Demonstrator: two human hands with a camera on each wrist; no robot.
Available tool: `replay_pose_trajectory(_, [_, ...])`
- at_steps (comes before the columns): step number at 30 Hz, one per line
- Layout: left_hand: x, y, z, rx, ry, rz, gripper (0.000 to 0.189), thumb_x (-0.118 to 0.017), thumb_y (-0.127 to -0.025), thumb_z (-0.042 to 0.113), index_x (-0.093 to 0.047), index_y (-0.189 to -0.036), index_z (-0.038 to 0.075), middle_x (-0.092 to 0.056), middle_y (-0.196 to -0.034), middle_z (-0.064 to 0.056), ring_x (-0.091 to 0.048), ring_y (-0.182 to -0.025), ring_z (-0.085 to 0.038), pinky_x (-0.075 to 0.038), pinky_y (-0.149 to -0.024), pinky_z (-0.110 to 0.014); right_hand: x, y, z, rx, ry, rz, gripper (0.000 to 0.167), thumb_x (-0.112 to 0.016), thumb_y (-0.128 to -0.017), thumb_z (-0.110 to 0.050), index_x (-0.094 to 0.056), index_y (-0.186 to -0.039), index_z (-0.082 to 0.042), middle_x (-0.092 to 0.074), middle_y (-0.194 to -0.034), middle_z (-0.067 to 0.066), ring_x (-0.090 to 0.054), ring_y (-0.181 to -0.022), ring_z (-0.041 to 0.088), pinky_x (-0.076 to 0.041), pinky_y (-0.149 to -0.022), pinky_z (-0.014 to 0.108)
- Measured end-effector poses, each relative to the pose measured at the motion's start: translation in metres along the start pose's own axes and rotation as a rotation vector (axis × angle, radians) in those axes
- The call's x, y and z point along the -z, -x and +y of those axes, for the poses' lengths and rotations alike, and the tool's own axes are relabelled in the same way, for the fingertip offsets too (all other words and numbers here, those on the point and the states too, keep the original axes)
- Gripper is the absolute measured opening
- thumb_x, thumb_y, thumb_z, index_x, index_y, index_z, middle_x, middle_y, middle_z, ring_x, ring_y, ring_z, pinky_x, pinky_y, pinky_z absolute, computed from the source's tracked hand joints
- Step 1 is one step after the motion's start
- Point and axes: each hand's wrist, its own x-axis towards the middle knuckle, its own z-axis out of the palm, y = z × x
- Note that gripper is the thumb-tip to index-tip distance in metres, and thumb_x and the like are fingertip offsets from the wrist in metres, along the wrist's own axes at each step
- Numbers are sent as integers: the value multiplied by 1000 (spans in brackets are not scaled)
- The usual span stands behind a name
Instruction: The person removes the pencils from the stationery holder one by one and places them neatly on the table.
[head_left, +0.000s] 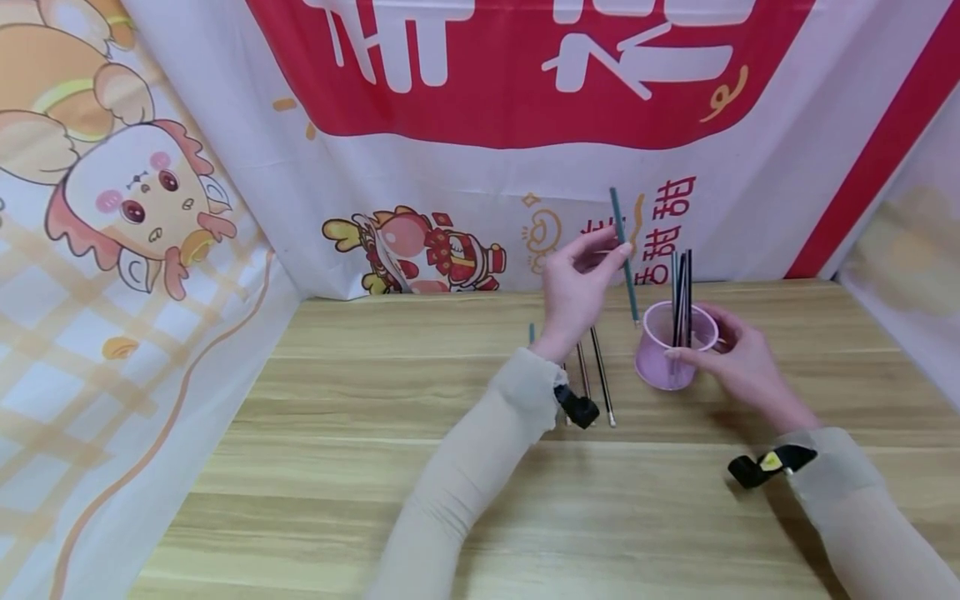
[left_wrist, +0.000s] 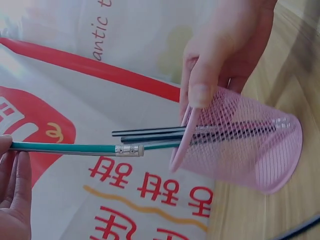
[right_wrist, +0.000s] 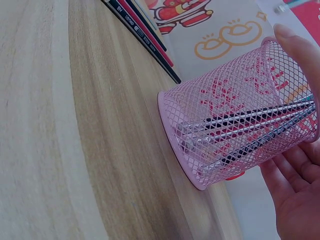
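My left hand (head_left: 576, 287) pinches a green pencil (head_left: 626, 258) near its middle, held above the table with its eraser end pointing down beside the cup's rim. In the left wrist view the pencil (left_wrist: 75, 148) shows a silver ferrule and a pale eraser. A pink mesh pencil cup (head_left: 663, 367) is gripped at its rim by my right hand (head_left: 742, 354), thumb on the near side. Several pencils (head_left: 682, 292), dark ones and a green one, stand in the cup, eraser ends at its bottom in the right wrist view.
On the table (head_left: 337, 433), several more pencils (head_left: 602, 375) lie left of the cup, partly hidden by my left wrist. A printed cloth (head_left: 450, 175) hangs behind the table's back edge, and another patterned cloth (head_left: 150, 350) borders the left side.
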Motion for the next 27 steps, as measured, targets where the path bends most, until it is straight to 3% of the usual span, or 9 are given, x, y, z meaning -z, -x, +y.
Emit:
replay_pose_trajectory(5, [23, 3, -3, 4, -25, 1, 29, -80, -89, 10, -74, -117, 4, -75, -102, -4, -72, -85, -13, -62, -78, -30, 0, 0, 1, 4, -2, -1, 88, -86, -85, -34, -40, -155, -6, -52, -144, 20, -53, -121, 31, -46, -86, 6])
replay_pose_trajectory(13, [59, 11, -12, 66, -97, 20, 28, -83, -87, 13, -74, -113, 9, -75, -102, 1, -71, -88, -15, -61, -82, -30, 0, 0, 2, 14, -7, 11, 86, -86, -85, -33, -42, -154, -7, -53, -142, 19, -54, -118, 29, -46, -84, 6])
replay_pose_trajectory(27, [97, 26, -22, 102, -195, -10, 25, -83, -87, 16, -75, -110, 11, -75, -101, 1, -71, -88, -17, -61, -81, -31, -2, 0, 2, 27, -21, 26, 83, -86, -85, -31, -44, -152, -6, -55, -140, 17, -55, -116, 29, -47, -83, 5])
